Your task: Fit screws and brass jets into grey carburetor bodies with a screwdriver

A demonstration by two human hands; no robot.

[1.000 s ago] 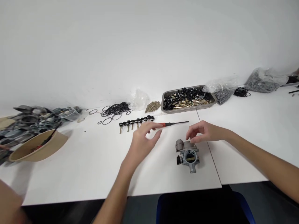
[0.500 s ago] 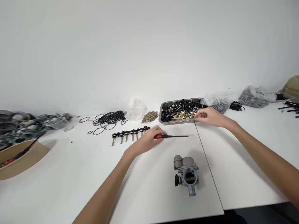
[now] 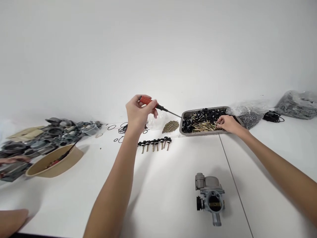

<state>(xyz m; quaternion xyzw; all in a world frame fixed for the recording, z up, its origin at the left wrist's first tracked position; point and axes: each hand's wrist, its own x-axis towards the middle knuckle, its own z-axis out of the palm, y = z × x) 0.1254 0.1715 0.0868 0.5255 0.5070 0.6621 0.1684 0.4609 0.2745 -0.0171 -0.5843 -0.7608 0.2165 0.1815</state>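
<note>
My left hand [image 3: 136,114] is raised above the table, its fingers wrapped around a red-handled screwdriver [image 3: 160,107]. The screwdriver's shaft slants down to the right, toward the metal tray [image 3: 205,133]. At that tray's right end, my right hand [image 3: 227,123] reaches in with fingertips pinched on a thin brass-coloured piece [image 3: 217,125]. Brass pins [image 3: 201,127] and black parts [image 3: 210,114] fill the tray. A grey carburetor [image 3: 211,182] sits on the table nearer to me, untouched, its round bore facing me. Left of the tray stands a row of black-topped brass pieces [image 3: 155,142].
A pile of small brass parts [image 3: 170,126] lies left of the tray, plastic-bagged parts [image 3: 250,114] to its right. Farther left are a tan bowl [image 3: 71,160] with tools and heaped grey castings [image 3: 54,134]. Another person's hand [image 3: 17,159] touches a grey part at the left edge.
My left hand has lifted the screwdriver up and left from near the table. My right hand has moved farther into the tray. The view has swung left, showing another person's hand.
</note>
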